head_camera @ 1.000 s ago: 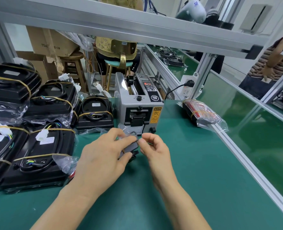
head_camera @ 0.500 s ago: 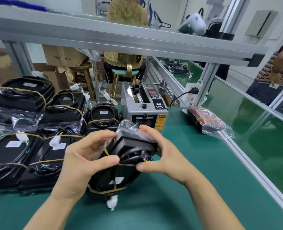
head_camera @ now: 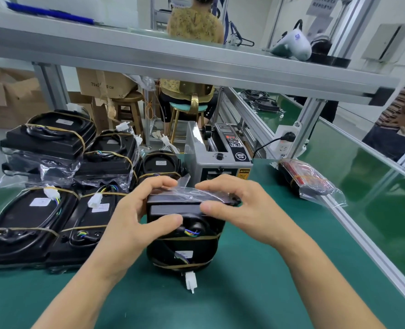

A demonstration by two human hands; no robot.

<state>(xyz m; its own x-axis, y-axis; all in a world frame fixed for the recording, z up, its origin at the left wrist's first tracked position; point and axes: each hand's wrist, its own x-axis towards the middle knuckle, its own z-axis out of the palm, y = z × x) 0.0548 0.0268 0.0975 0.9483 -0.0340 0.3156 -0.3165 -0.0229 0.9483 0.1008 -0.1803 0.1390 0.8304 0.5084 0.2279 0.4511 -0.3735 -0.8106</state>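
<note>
Gripping with both hands: left hand point(head_camera: 130, 214) and right hand point(head_camera: 241, 210) are curled round the far end of a black unit point(head_camera: 184, 248), thumbs on its near face, fingers over the top. A clear plastic bag point(head_camera: 192, 192) is pinched under the fingers of both hands.

Hidden or unclear:
- The far end of the unit is covered by fingers and crumpled film, so its shape there can't be made out.
- Can't tell how far the bag reaches down the back.
- The label on the unit is too small to read.
- The tape dispenser point(head_camera: 220, 157) behind the hands has its lower front blocked.
- The lower units in the left pile are mostly buried under bags and other units.

Orientation: the unit sits on the green mat point(head_camera: 256, 293) at centre, just in front of the dispenser. Its long axis runs away from the person. The blocky end is far and raised in the hands. The rounded end is near, with a white connector point(head_camera: 190, 281) pointing at the person.

Counts:
- One held unit, with two rubber bands point(head_camera: 189, 238) and one white connector on it.
- Five similar banded units point(head_camera: 47, 138) clearly visible at left, some stacked; any beneath them are uncertain.
- One dispenser.
- One bagged red pack point(head_camera: 308, 181) at right, well apart from the hands.
</note>
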